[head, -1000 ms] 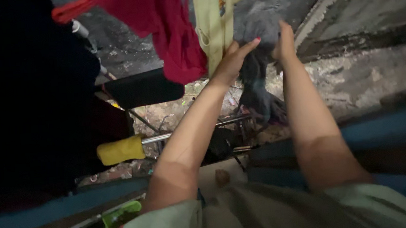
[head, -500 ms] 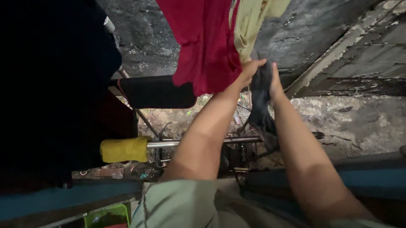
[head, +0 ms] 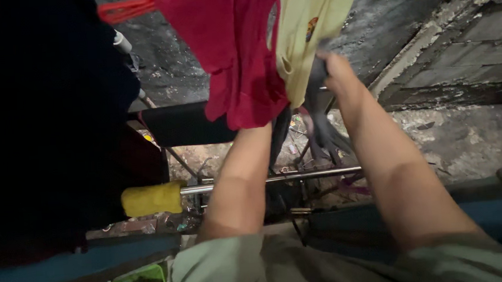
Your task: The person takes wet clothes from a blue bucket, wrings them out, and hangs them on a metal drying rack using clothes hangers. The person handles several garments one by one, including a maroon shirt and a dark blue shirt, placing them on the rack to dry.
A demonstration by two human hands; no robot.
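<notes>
dark grey cloth (head: 321, 125) | limp, hanging down | beside pale yellow garment, above metal bar

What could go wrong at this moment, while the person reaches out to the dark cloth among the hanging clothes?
1. The right hand grips the dark grey cloth out over open, littered ground far below; if the grip slips, the cloth would likely drop out of reach.
2. The left hand is hidden behind the red garment, so it works unseen and might tug that garment or the pale yellow garment loose.
3. Both arms stretch beyond the blue ledge, so leaning further may cost balance.
</notes>
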